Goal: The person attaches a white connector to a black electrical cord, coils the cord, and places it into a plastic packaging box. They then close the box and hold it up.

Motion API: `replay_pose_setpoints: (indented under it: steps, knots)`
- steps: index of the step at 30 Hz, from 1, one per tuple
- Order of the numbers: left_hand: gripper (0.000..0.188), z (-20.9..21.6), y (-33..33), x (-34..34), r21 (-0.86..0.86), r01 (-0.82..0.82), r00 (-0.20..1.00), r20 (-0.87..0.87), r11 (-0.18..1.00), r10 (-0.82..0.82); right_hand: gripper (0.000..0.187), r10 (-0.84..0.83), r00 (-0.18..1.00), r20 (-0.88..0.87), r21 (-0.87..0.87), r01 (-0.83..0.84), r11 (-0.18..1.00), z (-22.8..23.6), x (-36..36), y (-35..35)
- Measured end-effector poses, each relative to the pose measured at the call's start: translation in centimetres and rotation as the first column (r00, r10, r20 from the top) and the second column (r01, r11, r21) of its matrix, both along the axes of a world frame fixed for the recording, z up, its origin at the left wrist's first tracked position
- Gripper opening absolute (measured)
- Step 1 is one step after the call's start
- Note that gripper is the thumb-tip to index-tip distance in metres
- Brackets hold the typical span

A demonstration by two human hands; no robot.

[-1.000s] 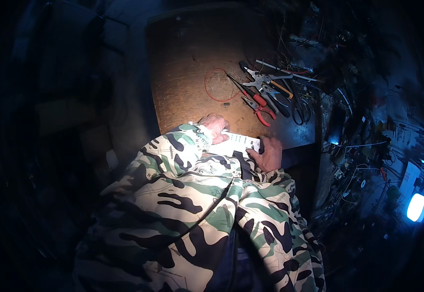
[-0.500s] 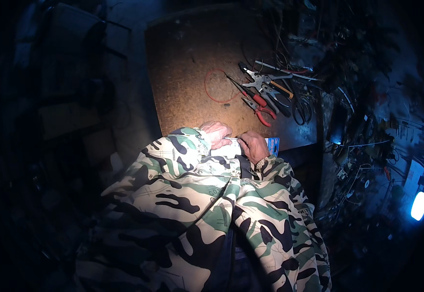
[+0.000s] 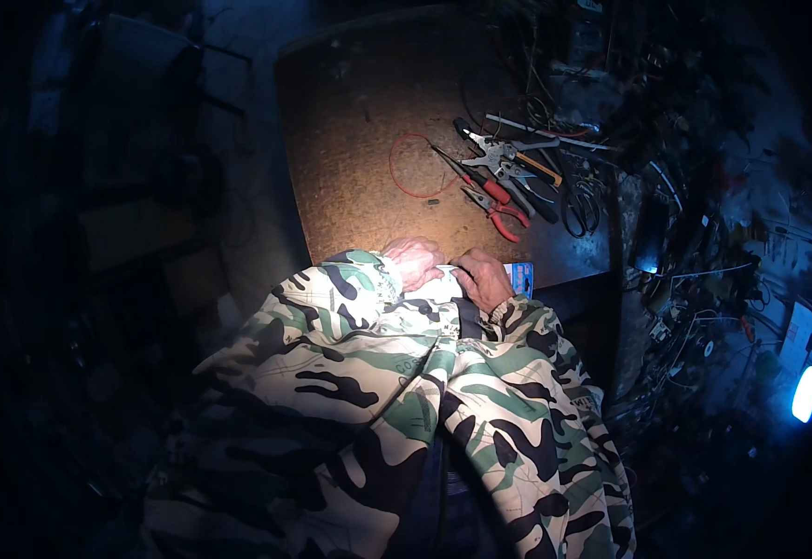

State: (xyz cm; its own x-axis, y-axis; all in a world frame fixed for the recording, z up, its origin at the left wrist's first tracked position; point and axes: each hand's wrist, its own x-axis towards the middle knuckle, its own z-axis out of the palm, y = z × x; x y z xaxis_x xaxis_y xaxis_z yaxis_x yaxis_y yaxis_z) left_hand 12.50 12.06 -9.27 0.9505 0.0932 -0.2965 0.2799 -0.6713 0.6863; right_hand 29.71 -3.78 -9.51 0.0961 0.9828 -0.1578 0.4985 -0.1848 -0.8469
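Note:
At the near edge of the brown table, my left hand (image 3: 413,263) is curled with its fingertips at a small white piece (image 3: 443,285), perhaps paper or plastic. Its exact kind is hard to make out under the bright light. From the other side my right hand (image 3: 485,279) pinches the same piece with bent fingers. Part of a flat blue-and-white packet (image 3: 521,276) shows beside my right hand, which covers the rest. Camouflage sleeves reach both wrists.
On the worn tabletop (image 3: 350,140) lie red-handled pliers (image 3: 504,222), a wire stripper (image 3: 490,154), an orange-handled tool (image 3: 538,168) and a thin red wire loop (image 3: 393,166). Dark tangled wires crowd the right side. A bright lamp (image 3: 806,394) glows at far right.
My right fingers have shifted slightly along the white piece, and its visible part has changed shape a little. My left hand stays nearly in place. The tools have not moved.

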Motion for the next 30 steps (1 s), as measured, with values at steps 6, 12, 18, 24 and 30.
replay_pose_setpoints:
  steps: [6, 12, 18, 24, 30]
  knots:
    - [0.018, -0.9, -0.9, -0.4, 0.148, 0.006, 0.994, 0.111, 0.989, -0.022, 0.012, 0.014, 0.999, 0.041, 0.055, -0.017, 0.998, -0.4, -0.1, -0.2]
    - [0.011, -1.3, -1.5, -1.0, 0.279, -0.006, 0.987, 0.154, 0.960, -0.038, 0.013, -0.043, 0.995, 0.093, 0.176, 0.026, 0.984, -1.1, -0.7, -0.5]
    - [0.013, 0.3, -0.4, -2.4, 0.291, 0.030, 0.999, 0.026, 0.956, -0.039, 0.013, -0.107, 0.987, 0.122, 0.192, 0.083, 0.978, -1.2, -0.9, -1.3]
    - [0.014, 0.1, -0.7, -4.2, 0.337, -0.017, 1.000, -0.001, 0.941, 0.019, 0.024, -0.102, 0.962, 0.254, 0.128, 0.071, 0.989, 0.8, 0.2, -1.3]
    - [0.015, -0.6, -0.8, -4.9, 0.254, -0.067, 0.998, 0.038, 0.965, 0.059, 0.076, -0.509, 0.723, 0.467, 0.020, 0.567, 0.823, 0.7, 3.0, -5.7]
